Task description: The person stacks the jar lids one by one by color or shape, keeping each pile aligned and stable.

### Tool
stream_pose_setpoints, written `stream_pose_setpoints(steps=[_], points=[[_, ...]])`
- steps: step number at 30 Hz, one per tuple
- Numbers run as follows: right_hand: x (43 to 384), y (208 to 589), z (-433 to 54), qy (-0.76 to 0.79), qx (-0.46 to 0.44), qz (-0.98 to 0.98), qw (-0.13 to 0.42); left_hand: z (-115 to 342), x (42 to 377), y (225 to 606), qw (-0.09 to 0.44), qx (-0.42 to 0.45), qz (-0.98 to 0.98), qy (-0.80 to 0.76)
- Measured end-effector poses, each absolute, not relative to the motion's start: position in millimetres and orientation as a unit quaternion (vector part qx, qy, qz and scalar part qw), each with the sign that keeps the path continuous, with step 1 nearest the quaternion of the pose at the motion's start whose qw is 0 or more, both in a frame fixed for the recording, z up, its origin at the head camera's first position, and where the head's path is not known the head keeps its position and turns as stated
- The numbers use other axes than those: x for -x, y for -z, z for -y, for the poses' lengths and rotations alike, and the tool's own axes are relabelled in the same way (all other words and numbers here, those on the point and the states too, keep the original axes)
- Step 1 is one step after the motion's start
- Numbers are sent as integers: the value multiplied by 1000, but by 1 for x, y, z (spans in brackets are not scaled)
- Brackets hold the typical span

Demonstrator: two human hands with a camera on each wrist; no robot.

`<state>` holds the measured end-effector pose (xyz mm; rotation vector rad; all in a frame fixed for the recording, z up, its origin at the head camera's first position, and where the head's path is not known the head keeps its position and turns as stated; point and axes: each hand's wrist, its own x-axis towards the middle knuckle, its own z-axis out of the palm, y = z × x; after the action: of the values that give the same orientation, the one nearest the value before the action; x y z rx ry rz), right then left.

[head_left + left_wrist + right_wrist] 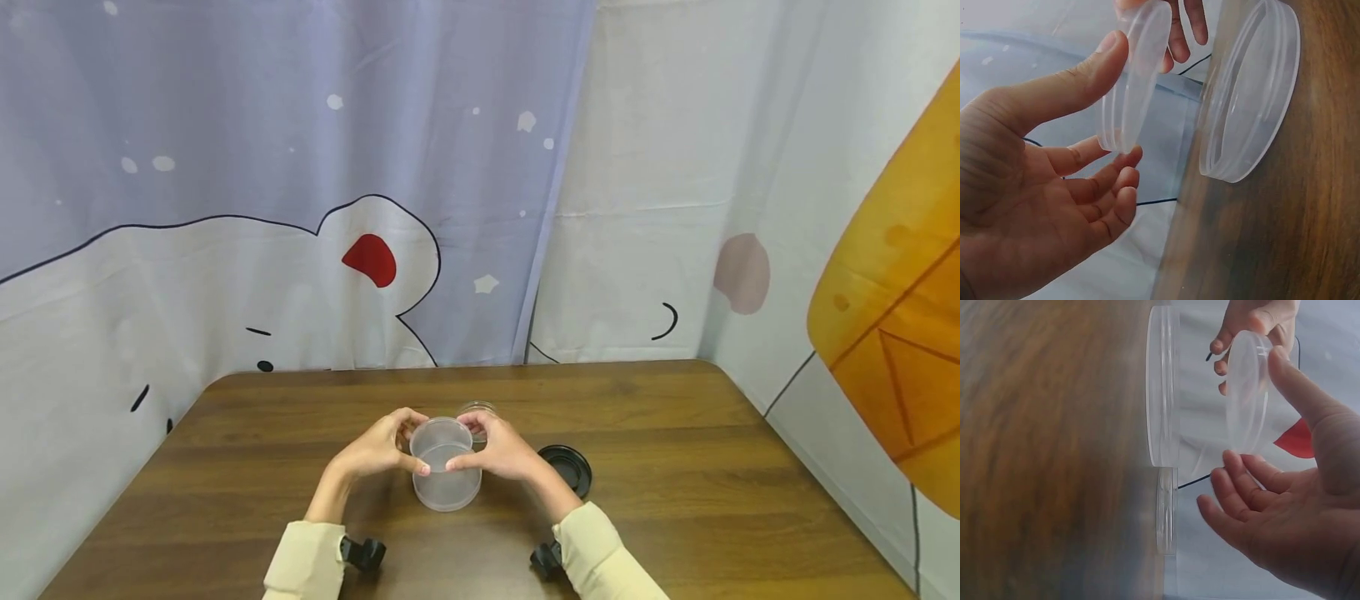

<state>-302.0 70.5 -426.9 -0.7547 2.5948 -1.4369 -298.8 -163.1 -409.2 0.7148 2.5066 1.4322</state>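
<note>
Both hands hold a round translucent plastic lid (442, 433) in the air, one at each side. My left hand (381, 447) pinches its left edge, with the thumb on the near face and fingers behind. On the opposite edge, my right hand (504, 450) grips it the same way. Below it, a second shallow, round translucent piece (447, 493) lies on the table. In the left wrist view this lower piece (1254, 100) shows a raised rim, apart from the held lid (1138, 81). The right wrist view shows the held lid (1247, 394) tilted between thumb and fingers.
Just behind the right hand is a clear round piece (478, 407), partly hidden. A black round lid (579, 468) lies by the right wrist, which overlaps it. The brown wooden table (712, 500) ends at a printed curtain (480, 208).
</note>
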Motion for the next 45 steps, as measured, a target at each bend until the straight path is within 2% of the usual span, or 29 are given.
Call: stream_pose_setpoints(steps=[13, 24, 33, 45], points=[[303, 433, -77, 392, 266, -875, 98, 154, 297, 418, 133, -225, -873, -413], [304, 436, -81, 373, 255, -881, 137, 148, 296, 427, 134, -201, -898, -369], [305, 444, -77, 365, 264, -884, 128, 148, 296, 431, 157, -197, -895, -369], [307, 447, -78, 382, 259, -876, 139, 149, 295, 433, 147, -179, -897, -376]])
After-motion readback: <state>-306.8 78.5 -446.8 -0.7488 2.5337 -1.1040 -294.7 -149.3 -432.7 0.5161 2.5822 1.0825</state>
